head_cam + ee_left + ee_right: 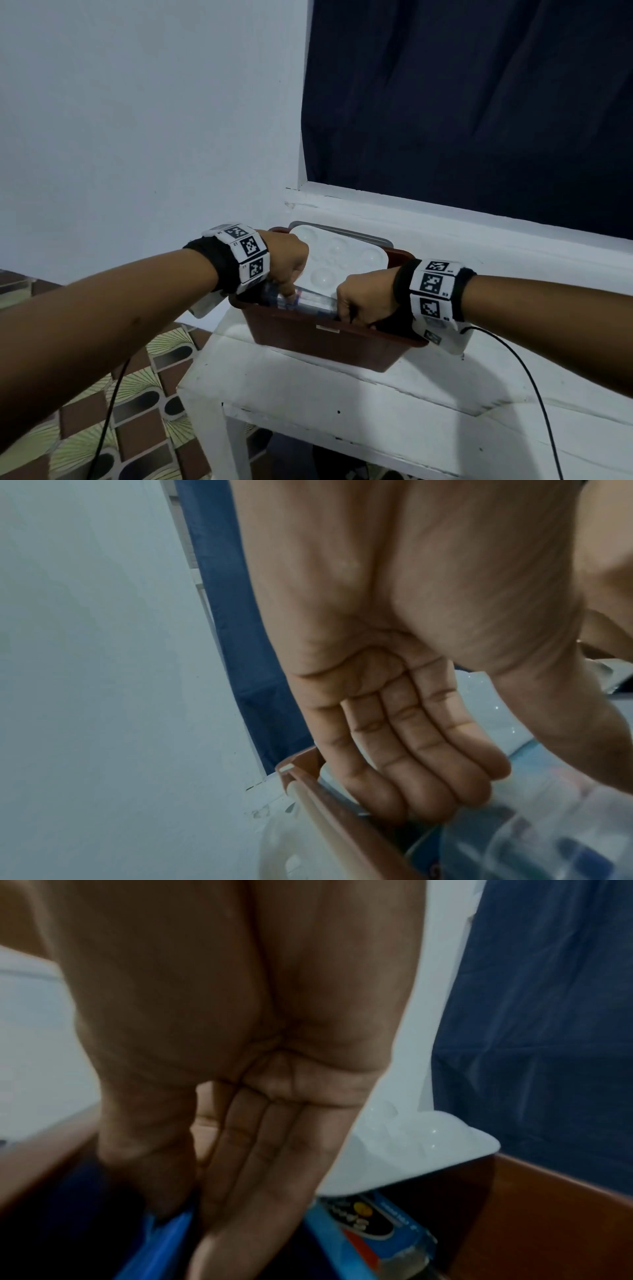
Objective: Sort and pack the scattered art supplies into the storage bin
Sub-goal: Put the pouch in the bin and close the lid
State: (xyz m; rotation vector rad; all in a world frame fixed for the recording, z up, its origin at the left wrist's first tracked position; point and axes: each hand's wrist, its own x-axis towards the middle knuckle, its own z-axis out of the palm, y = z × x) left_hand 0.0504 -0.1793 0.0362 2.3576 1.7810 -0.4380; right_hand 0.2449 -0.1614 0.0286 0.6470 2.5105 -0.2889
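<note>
A brown storage bin (pixel 318 347) stands on a white table. A white paint palette (pixel 342 253) leans inside its back wall. Across the bin's front lies a clear pack (pixel 313 302) with blue contents. My left hand (pixel 284 263) holds its left end; the pack (pixel 548 831) sits between thumb and nearly straight fingers (pixel 428 772), just inside the bin rim (pixel 342 804). My right hand (pixel 363 296) reaches down at the pack's right end. There, thumb and fingers (pixel 240 1177) pinch a blue edge (pixel 164 1240). A blue labelled box (pixel 369 1229) lies deeper in the bin, below the palette (pixel 411 1145).
The bin stands near the back of the white table (pixel 342 411), close under a window sill (pixel 445 222) with a dark curtain (pixel 479 102). The table's left edge drops to a patterned floor (pixel 102 411). A black cable (pixel 534 387) hangs from my right wrist.
</note>
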